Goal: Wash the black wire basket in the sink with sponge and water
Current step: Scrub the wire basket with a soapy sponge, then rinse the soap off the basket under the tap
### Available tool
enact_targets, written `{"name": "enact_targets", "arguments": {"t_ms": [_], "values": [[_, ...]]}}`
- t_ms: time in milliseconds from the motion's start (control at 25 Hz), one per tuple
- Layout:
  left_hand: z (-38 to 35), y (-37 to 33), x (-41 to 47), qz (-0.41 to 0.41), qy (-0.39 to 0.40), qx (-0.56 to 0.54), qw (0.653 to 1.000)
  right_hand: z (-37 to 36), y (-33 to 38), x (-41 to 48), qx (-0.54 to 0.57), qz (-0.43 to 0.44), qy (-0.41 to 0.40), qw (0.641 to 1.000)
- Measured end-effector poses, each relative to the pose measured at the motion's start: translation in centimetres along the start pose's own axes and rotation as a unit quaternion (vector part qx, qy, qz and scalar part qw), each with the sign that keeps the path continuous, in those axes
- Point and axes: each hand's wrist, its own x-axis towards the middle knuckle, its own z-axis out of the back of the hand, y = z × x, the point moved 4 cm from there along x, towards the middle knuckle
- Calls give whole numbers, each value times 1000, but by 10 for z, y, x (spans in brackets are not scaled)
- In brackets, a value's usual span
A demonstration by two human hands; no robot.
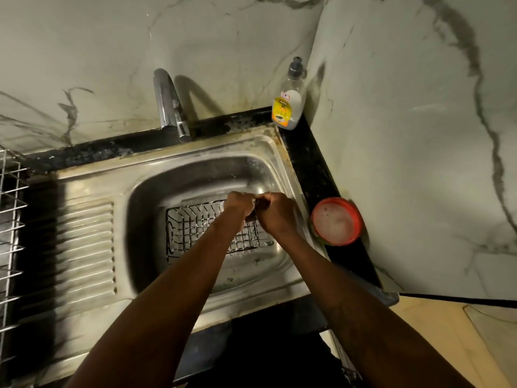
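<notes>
The black wire basket [195, 231] lies flat on the bottom of the steel sink [145, 191]. My left hand [237, 205] and my right hand [277, 212] meet just above the basket's far right corner. Both have curled fingers and together grip a small dark thing between them, which looks like the sponge [254, 212]; most of it is hidden by my fingers. My forearms cover the basket's near right part. No water runs from the tap [167, 105].
A red bowl of foamy water [335, 221] stands on the black ledge right of the sink. A dish soap bottle [288, 102] is in the back corner. A ribbed drainboard [86, 247] and a wire rack [11, 219] lie to the left.
</notes>
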Motion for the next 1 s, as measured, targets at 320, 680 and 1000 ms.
{"name": "enact_targets", "arguments": {"t_ms": [320,680,1000], "values": [[-64,-51,-70,-59,167,193,965,144,-43,-33,-192,-4,-96,977],[57,-47,-35,-87,-82,197,973,128,-10,-26,-133,-5,-94,987],[157,-80,1,-132,-291,141,937,-61,53,11,-102,119,74,985]]}}
